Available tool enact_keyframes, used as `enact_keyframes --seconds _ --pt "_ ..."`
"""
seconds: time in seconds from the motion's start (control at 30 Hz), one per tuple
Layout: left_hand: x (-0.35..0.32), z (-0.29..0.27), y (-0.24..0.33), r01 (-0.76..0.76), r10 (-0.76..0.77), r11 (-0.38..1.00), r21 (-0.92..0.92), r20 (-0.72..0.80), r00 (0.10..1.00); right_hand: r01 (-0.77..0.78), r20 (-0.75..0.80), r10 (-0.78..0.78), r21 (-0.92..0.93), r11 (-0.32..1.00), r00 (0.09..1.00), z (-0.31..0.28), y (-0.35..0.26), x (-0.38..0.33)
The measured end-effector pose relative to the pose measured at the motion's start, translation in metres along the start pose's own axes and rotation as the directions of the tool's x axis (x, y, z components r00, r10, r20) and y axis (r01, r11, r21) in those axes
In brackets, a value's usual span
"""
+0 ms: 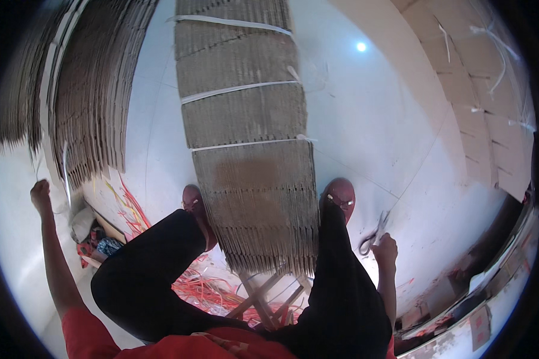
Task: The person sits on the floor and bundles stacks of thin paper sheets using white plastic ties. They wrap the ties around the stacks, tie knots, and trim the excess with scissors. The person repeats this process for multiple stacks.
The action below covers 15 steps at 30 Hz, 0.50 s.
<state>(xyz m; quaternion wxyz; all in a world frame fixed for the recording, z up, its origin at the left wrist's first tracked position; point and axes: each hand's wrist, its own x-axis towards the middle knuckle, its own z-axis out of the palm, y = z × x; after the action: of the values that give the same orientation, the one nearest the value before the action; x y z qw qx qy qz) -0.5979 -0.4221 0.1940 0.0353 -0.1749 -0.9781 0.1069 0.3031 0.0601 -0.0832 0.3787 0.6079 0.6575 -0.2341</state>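
My left hand [41, 197] is out at the far left, its fingers closed on a thin pale strand. The strand looks like part of a white strap [67, 173] beside a standing bundle of cardboard sheets [93, 90]. Low on the right, my right hand [386, 248] is closed on the handles of a pair of scissors [375, 235], whose blades point up and away. Between my legs lies a long stack of corrugated cardboard [251, 185], crossed by several white straps [242, 91]. Neither hand touches this stack.
A wooden trestle [259, 299] with crossed legs stands under the stack's near end. Red and orange strips [212, 287] litter the floor beneath. More flat cardboard [479, 96] with loose white ties lies at the right. A grey bag [82, 225] sits at lower left.
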Motion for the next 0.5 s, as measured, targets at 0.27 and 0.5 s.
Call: enact_keyframes --seconds 0.27,0.5 --pt "-0.046 0.048 0.472 -0.774 0.729 0.503 -0.385 -0.293 0.619 0.611 -0.287 -0.635 0.698 0.374 0.717 -0.142 -0.248 0.025" --pt "-0.034 0.081 0.591 -0.82 0.816 0.524 -0.23 -0.142 0.561 0.525 -0.177 -0.746 0.81 0.26 0.642 -0.135 -0.299 -0.004"
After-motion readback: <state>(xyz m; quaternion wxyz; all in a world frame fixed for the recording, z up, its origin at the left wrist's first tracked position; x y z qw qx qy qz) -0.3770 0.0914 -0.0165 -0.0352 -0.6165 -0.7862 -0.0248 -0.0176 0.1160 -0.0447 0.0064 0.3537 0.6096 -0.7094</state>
